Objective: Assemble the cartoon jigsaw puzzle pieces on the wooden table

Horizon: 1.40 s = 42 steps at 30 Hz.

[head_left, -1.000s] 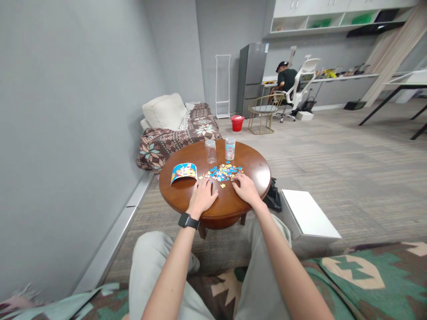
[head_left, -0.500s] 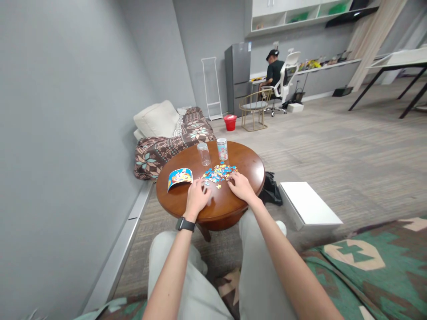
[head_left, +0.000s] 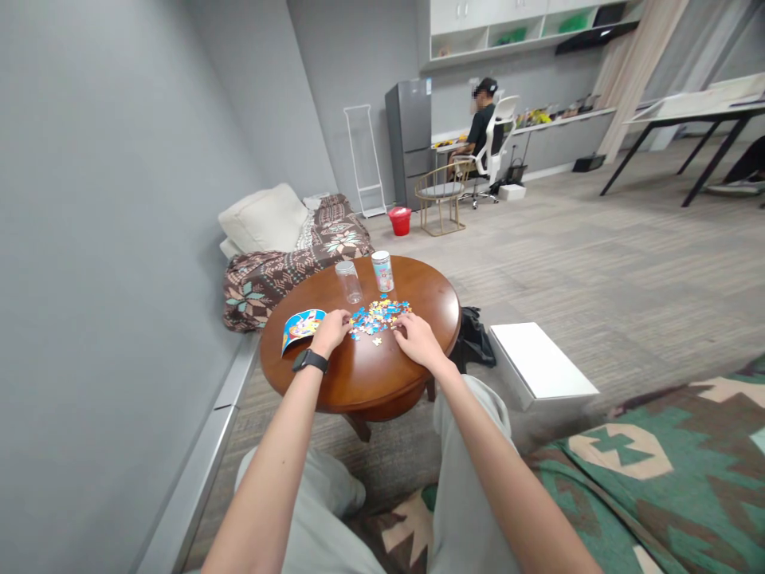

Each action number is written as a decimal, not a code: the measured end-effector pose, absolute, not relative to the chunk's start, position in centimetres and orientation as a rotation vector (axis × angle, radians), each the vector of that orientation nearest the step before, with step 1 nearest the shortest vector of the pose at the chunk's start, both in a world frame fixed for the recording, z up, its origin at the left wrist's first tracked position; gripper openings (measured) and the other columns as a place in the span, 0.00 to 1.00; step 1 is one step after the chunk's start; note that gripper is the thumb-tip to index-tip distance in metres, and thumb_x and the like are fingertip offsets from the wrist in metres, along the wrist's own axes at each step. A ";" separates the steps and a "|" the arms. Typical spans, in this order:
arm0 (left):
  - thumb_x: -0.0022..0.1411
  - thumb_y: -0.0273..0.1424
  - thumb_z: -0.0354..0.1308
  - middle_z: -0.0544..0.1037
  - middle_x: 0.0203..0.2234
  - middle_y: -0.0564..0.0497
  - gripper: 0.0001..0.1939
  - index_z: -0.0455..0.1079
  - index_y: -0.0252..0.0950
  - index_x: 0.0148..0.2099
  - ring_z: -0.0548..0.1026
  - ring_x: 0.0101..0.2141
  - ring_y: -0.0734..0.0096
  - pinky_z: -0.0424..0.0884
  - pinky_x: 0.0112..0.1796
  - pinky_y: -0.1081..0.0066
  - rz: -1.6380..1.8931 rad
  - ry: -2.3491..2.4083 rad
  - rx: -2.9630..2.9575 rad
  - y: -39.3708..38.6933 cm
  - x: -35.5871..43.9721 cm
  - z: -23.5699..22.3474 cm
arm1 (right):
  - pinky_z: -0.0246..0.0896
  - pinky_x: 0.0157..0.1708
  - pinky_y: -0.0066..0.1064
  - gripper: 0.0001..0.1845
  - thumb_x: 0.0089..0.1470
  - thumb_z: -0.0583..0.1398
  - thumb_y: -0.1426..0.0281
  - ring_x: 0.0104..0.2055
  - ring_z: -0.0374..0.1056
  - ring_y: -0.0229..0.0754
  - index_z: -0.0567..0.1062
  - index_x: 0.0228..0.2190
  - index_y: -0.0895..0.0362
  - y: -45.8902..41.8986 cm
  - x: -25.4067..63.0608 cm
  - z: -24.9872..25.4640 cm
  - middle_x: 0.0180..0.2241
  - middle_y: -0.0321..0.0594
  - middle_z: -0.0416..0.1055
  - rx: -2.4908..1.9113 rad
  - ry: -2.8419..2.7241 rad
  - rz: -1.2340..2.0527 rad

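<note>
A loose heap of small colourful jigsaw puzzle pieces (head_left: 376,316) lies on a round brown wooden table (head_left: 364,375). My left hand (head_left: 331,331), with a black watch (head_left: 310,362) on its wrist, reaches to the heap's left edge; its fingers are slightly apart. At the right edge is my right hand (head_left: 417,338), fingers bent and thumb apart, fingertips at the outer pieces. Neither hand visibly holds a piece. One piece (head_left: 377,341) lies nearer to me. A curved picture sheet (head_left: 302,325) sits left, partly behind my left hand. Behind the heap stand a clear jar (head_left: 349,283) and a labelled jar (head_left: 382,272).
A white box (head_left: 541,360) and a black bag (head_left: 475,339) lie on the floor right of the table. Behind the table is a patterned couch (head_left: 287,267). Farther back are a red bucket (head_left: 400,222), a gold-framed chair (head_left: 441,191) and a seated person (head_left: 480,127).
My left hand has reached forward to the heap's left edge, now covering part of the picture sheet. My right hand stays at the right edge. The view has shifted slightly right.
</note>
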State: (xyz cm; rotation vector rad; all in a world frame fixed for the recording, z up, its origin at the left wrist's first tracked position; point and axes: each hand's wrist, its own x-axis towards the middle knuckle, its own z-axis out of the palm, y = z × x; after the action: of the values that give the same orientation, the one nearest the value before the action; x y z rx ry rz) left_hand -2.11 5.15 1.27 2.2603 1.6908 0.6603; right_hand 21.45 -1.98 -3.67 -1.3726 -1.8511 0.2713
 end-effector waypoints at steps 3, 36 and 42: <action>0.55 0.23 0.63 0.81 0.36 0.46 0.10 0.74 0.35 0.41 0.79 0.39 0.63 0.74 0.45 0.66 0.626 1.633 2.243 6.5 -2.4 0.9 | 0.60 0.55 0.44 0.09 0.58 0.56 0.72 0.49 0.68 0.49 0.75 0.41 0.56 -1.9 21.4 -3.7 0.45 0.47 0.73 -1.395 -1.848 0.272; 0.58 0.37 0.58 0.77 0.23 0.51 0.12 0.75 0.34 0.28 0.74 0.27 0.68 0.68 0.31 0.72 0.620 1.366 2.112 -2.4 -1.2 0.8 | 0.62 0.53 0.41 0.09 0.56 0.56 0.74 0.47 0.68 0.48 0.74 0.38 0.56 -1.7 21.6 -3.4 0.42 0.46 0.73 -1.387 -1.792 0.318; 0.57 0.33 0.63 0.75 0.30 0.53 0.11 0.74 0.36 0.42 0.74 0.34 0.68 0.71 0.39 0.70 0.793 1.351 2.086 -4.1 -1.2 -0.6 | 0.62 0.55 0.42 0.10 0.58 0.56 0.74 0.48 0.69 0.47 0.76 0.38 0.56 -2.3 21.6 -3.1 0.43 0.45 0.74 -1.386 -1.912 0.239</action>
State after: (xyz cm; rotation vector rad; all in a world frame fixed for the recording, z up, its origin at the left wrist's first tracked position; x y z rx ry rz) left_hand -1.16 -4.10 -0.59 2.0862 1.3506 0.7926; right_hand 21.61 -2.25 -3.06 -1.3860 -1.9120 0.2390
